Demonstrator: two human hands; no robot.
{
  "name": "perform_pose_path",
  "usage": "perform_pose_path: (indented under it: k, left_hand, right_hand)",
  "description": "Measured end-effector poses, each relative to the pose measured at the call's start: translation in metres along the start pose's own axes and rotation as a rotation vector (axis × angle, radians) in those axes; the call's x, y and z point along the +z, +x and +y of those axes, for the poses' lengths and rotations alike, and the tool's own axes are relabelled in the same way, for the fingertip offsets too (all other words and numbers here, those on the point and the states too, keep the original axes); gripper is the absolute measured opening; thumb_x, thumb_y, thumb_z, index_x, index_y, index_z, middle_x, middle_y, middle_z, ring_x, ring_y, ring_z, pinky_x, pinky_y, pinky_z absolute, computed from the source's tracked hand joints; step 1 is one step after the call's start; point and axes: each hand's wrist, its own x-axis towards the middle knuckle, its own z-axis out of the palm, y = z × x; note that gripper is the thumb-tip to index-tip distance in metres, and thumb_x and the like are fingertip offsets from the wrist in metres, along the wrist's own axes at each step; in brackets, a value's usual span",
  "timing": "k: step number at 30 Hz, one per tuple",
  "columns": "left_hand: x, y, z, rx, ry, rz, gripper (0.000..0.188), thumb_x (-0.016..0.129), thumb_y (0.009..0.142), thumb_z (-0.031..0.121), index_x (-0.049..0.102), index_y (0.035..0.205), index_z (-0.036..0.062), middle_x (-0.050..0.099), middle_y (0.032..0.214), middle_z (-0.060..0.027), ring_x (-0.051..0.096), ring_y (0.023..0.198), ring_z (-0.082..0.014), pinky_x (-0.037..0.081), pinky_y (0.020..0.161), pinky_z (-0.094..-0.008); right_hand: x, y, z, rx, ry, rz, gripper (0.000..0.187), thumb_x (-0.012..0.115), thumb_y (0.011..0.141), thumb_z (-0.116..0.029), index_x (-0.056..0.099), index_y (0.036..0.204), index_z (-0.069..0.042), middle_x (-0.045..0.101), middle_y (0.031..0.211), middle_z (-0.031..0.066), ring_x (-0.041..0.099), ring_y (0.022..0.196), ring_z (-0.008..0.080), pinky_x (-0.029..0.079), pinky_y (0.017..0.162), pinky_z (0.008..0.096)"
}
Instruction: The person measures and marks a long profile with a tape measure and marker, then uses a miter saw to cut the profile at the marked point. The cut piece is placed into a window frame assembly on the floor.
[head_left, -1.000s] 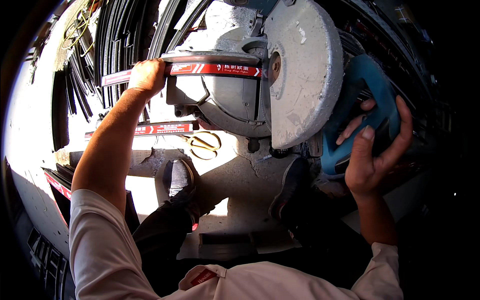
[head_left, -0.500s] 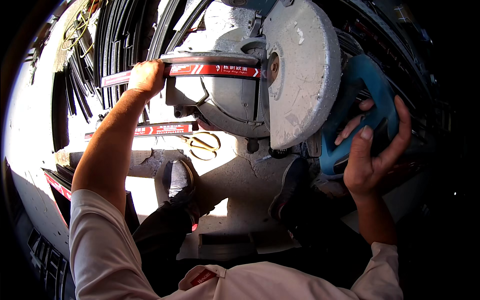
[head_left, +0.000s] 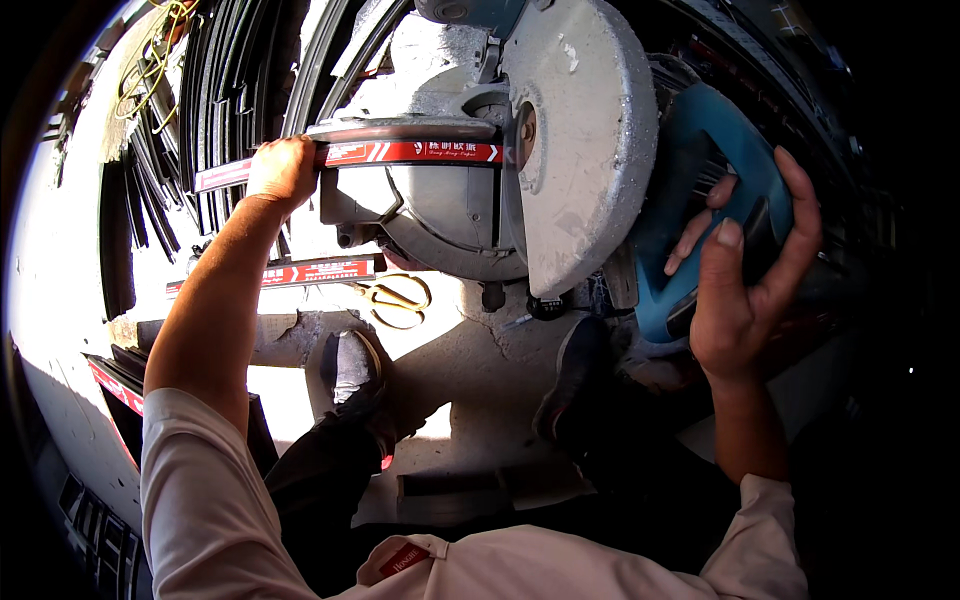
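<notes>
My left hand (head_left: pixel 282 172) is closed around a long narrow strip (head_left: pixel 420 152) with a red printed film along its front. The strip lies across the grey base (head_left: pixel 445 205) of a mitre saw, along its fence, its right end reaching the saw's round, dusty blade guard (head_left: pixel 590 150). Behind that guard the blade is mostly hidden. On the right, my right hand (head_left: pixel 735 310) is wrapped around the saw's blue loop handle (head_left: pixel 738 130); some fingers pass through the opening, and the thumb is on the near side.
Below the saw base lie a second red-filmed strip (head_left: pixel 320 272) and a pair of scissors (head_left: pixel 398 300) on the concrete floor. Several dark strips (head_left: pixel 235 90) are stacked at the far left, near a yellow cord (head_left: pixel 150 75). My shoes (head_left: pixel 352 368) stand close to the saw.
The saw and the strip appear slightly farther left in the picture, as do the scissors, though less so. Both hands keep their holds.
</notes>
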Motion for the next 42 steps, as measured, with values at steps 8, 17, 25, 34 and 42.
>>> perform_pose_path:
  k: [8,17,25,34,42]
  left_hand:
    - [0.008,0.001,-0.002,0.037,-0.036,0.098,0.016,0.064,0.089,0.017,0.071,0.084,0.0038,0.074,0.089,-0.0202,0.073,0.091,-0.0379,0.054,0.089,-0.049]
    - [0.003,0.003,0.002,0.022,-0.033,0.032,0.012,0.063,0.088,0.012,0.07,0.093,0.0045,0.075,0.094,-0.0194,0.074,0.095,-0.0376,0.053,0.092,-0.0493]
    - [0.003,0.001,0.001,0.018,-0.003,0.018,0.013,0.061,0.088,0.011,0.07,0.095,0.0043,0.076,0.095,-0.0189,0.074,0.097,-0.0368,0.054,0.092,-0.048]
    - [0.0,0.001,0.003,0.018,0.008,0.021,0.014,0.06,0.087,0.011,0.071,0.094,0.0049,0.076,0.093,-0.0184,0.074,0.095,-0.0361,0.054,0.091,-0.0479]
    - [-0.002,0.001,0.003,0.032,0.004,0.014,0.016,0.058,0.088,0.011,0.07,0.098,0.0042,0.076,0.096,-0.0181,0.074,0.098,-0.0355,0.054,0.093,-0.0476]
  right_hand:
    - [-0.001,-0.004,0.001,-0.016,0.003,-0.006,0.064,0.053,0.1,-0.002,0.025,0.157,-0.006,0.054,0.114,0.0122,0.056,0.071,0.0063,0.056,0.06,0.023]
    - [0.002,-0.013,0.003,0.0,0.009,0.005,0.068,0.048,0.095,0.003,0.022,0.158,-0.007,0.053,0.115,0.0137,0.056,0.071,0.0079,0.055,0.06,0.0237]
    - [0.003,-0.018,0.008,-0.02,-0.021,-0.007,0.07,0.047,0.095,0.003,0.019,0.159,-0.007,0.053,0.115,0.0153,0.055,0.072,0.0102,0.055,0.06,0.0244]
    - [0.004,-0.02,0.011,-0.042,-0.005,-0.01,0.069,0.049,0.097,0.002,0.019,0.159,-0.006,0.053,0.117,0.0157,0.056,0.072,0.0101,0.055,0.059,0.0243]
    - [0.001,-0.021,0.012,-0.047,0.009,-0.036,0.069,0.05,0.099,0.003,0.018,0.159,-0.007,0.054,0.118,0.0142,0.057,0.074,0.0097,0.056,0.063,0.0237]
